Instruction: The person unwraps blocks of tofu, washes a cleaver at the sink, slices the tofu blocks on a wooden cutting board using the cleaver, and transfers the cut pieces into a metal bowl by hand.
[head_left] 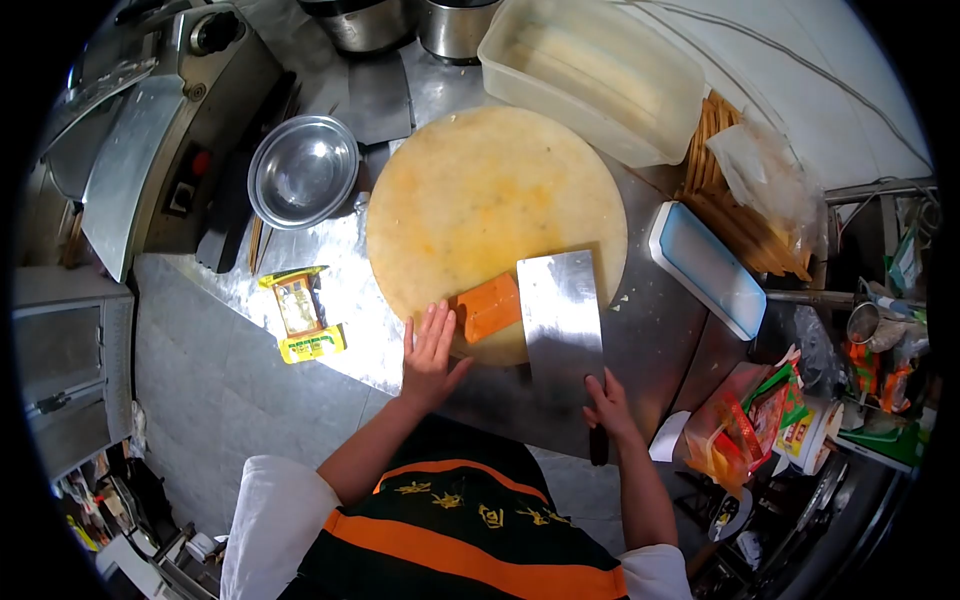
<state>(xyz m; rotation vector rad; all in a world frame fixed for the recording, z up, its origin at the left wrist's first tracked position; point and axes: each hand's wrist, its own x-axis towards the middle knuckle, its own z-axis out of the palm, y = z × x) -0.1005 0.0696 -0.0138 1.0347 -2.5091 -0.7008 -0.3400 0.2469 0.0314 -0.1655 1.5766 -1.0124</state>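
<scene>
An orange block of food, its kind unclear, lies near the front edge of a round cutting board. My left hand is at the block's left end, fingers stretched out flat and close together, the fingertips by its edge. In my right hand is a cleaver, gripped at its dark handle. Its broad blade rests over the front right of the board, close to the block's right end; whether they touch I cannot tell.
Left of the board are a metal bowl and a yellow food packet. A large plastic tub stands behind it. On the right are a blue-and-white tray and wooden sticks. A slicing machine occupies the far left.
</scene>
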